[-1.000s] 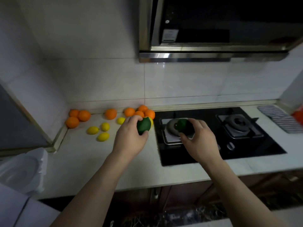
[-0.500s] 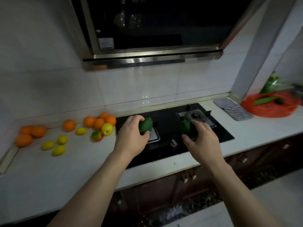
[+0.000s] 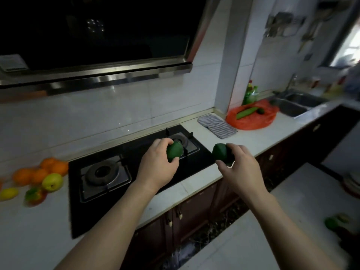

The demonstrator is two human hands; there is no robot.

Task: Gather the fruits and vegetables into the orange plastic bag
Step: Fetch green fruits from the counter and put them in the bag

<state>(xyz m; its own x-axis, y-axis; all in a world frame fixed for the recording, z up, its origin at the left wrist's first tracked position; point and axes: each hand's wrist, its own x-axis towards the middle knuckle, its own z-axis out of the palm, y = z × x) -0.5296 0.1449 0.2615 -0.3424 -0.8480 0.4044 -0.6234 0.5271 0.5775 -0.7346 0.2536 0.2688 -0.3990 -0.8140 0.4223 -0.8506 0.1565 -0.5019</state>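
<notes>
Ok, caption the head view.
Left hand grips a round green fruit, right hand a darker green fruit, orange plastic bag ahead.

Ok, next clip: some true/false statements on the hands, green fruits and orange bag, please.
1. The left hand grips a lighter green fruit, the right hand a darker green fruit. True.
2. The orange bag lies left of the stove. False: it lies to the right, past the striped cloth.
3. The orange bag is empty. False: a long green vegetable shows in it.
4. Several oranges sit on the counter left of the stove. True.
</notes>
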